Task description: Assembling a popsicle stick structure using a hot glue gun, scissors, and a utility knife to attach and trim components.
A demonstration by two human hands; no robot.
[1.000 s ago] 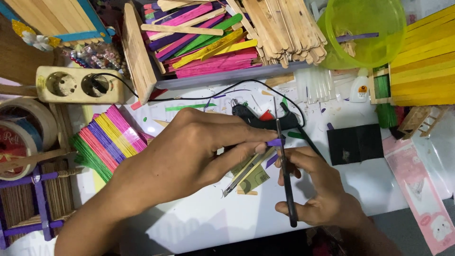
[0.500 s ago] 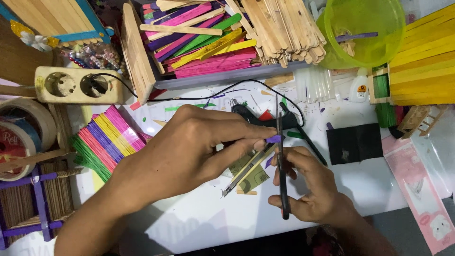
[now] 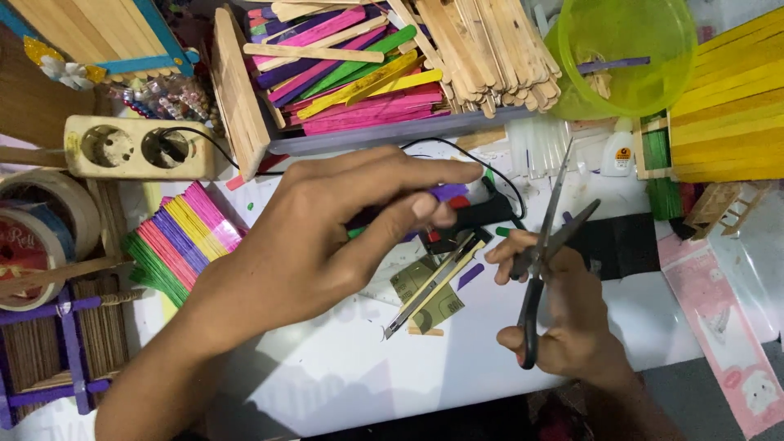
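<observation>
The purple stick [image 3: 447, 193] is pinched betw. thumb & fingers of the left hand [image 3: 327, 245], above the black glue gun [image 3: 482, 214]. The right hand [image 3: 563, 327] grips black scissors [image 3: 543, 245], blades apart, just right of the stick, not touching it. A cutter [image 3: 429, 286] lies on the white bench [image 3: 343, 376] below. 1 tray of coloured sticks [image 3: 367, 73] stands behind.

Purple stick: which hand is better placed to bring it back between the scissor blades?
Left, probably. The left hand already pinches the purple stick at its fingertips, just left of the open scissors. The right hand is occupied, its fingers through the scissor handles, so it can only hold the blades ready.
</observation>
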